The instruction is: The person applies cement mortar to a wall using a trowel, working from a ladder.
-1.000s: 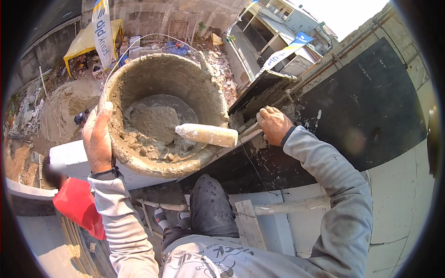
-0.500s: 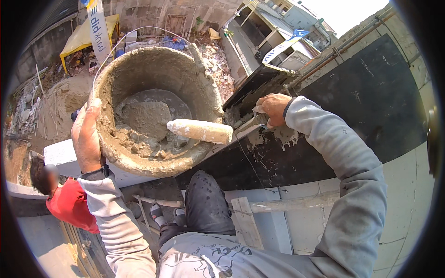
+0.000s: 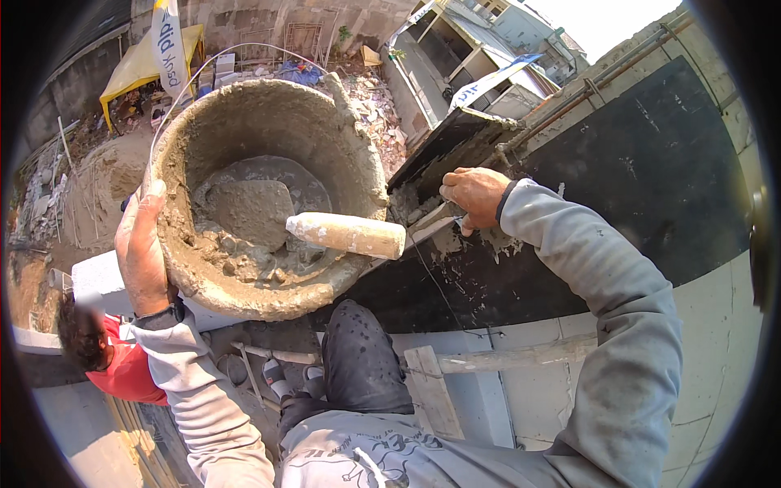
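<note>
The left hand (image 3: 145, 256) is spread against the outer side of a round, deep bucket crusted with grey-brown mortar (image 3: 244, 305), palm to the wall and thumb raised close to the rim. The bucket stands directly to the right of this hand, its mouth tipped toward the wearer, and a thin pale wire handle (image 3: 260, 45) arches beyond it.

Inside, to the right of the left hand, sits lumpy wet mortar (image 3: 236, 264). A trowel with a thick, pale wooden handle (image 3: 346, 235) and a broad mortar-coated blade lies there, blade in the bucket and handle stretching over the rim, its end near the right hand but apart from it.

The right hand (image 3: 476, 197), well to the right of the bucket, has its fingers bent over the ledge at the top of a black, mortar-flecked wall panel (image 3: 626, 163); its underside is hidden, so I cannot tell whether it grips anything. The panel spreads below and to the right of that hand, with a rough pale timber bar (image 3: 521, 355) farther below. Below the left hand is a person in a red shirt (image 3: 130, 372).
</note>
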The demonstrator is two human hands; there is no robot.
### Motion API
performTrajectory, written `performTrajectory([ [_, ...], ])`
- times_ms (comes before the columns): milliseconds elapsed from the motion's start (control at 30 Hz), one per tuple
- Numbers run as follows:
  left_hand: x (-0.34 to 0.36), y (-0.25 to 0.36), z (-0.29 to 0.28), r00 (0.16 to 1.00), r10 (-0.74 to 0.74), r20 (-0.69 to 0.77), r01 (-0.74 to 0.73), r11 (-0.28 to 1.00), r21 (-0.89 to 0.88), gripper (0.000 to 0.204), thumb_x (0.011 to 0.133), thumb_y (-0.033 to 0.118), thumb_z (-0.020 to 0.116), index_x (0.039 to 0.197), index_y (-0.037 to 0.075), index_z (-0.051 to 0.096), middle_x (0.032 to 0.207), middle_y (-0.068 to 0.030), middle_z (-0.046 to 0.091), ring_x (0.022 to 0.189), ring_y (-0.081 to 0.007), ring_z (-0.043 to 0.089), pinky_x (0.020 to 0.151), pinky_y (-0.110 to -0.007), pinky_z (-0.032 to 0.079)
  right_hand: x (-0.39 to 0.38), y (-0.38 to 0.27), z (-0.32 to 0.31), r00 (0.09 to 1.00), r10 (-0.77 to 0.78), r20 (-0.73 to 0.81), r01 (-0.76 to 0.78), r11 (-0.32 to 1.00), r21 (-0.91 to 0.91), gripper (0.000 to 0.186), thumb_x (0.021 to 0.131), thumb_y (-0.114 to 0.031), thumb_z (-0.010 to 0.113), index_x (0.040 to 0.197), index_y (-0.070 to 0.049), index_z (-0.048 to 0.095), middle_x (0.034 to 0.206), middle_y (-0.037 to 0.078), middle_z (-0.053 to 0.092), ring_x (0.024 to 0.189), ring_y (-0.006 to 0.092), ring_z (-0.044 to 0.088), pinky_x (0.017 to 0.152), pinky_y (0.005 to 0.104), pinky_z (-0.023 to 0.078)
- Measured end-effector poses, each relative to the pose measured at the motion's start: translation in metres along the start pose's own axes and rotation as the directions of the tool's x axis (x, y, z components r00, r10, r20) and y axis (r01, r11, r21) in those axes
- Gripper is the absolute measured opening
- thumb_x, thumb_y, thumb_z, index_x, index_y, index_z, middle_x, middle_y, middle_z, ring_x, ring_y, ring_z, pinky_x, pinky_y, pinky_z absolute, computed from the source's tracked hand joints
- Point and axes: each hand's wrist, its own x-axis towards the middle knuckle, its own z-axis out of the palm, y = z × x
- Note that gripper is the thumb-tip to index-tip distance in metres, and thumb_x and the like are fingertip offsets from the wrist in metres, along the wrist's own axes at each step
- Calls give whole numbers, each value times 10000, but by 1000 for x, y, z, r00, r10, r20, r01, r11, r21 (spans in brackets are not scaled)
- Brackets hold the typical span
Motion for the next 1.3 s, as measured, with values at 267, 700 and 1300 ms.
performTrajectory([
  [267, 0, 0, 2, 1000, -4, -1, 4, 1000, 7, 433, 952, 209, 571, 1276, -76, 549, 1181, -105, 618, 1043, -158, 588, 925, -283, 445, 13, -2, 19, 998, -43, -56, 44, 999, 18, 550, 634, -289, 849, 1040, 11, 630, 1042, 124, 600, 1092, 305, 566, 968, 375, 454],
  [700, 0, 3, -4, 1000, -19, 16, 19, 1000, 23, 417, 970, 203, 535, 1281, -76, 536, 1177, -114, 616, 1039, -164, 596, 920, -284, 451, 21, -3, 17, 1000, -28, 10, 27, 995, 94, 519, 689, -243, 820, 1096, 8, 619, 1031, 130, 609, 1066, 318, 593, 920, 399, 488],
  [1300, 1, -1, 4, 1000, 22, 12, -22, 999, 30, 386, 936, 192, 579, 1220, -70, 583, 1121, -101, 628, 980, -149, 594, 875, -262, 454, -30, -18, -74, 840, 267, -473, -79, 922, 380, 549, 790, -235, 748, 1256, -3, 574, 1211, 170, 627, 1179, 349, 564, 1016, 421, 448],
])
